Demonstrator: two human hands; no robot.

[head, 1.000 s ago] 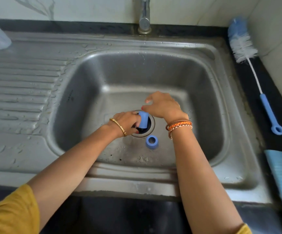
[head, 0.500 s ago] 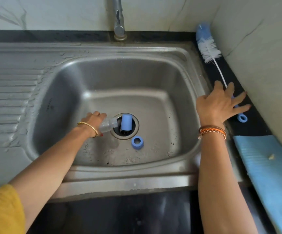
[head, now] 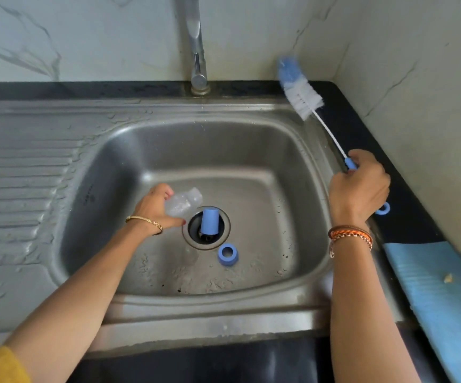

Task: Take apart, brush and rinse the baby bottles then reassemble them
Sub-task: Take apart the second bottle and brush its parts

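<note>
Steel sink (head: pixel 301 150) rim under gripped brush (head: pixel 304 95).

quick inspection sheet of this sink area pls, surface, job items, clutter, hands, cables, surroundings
surface: steel sink, basin wet, drainboard on the left.
job's things: clear bottle in the left hand; blue cap standing in the drain; blue ring on the basin floor; bottle brush lifted, head blurred.
clutter: blue cloth on the right counter.
grippers: left hand holds the bottle; right hand has a grip on the brush handle.
cables: nothing seen.
surroundings: tap, no water seen running; marble-look wall; black counter.
</note>
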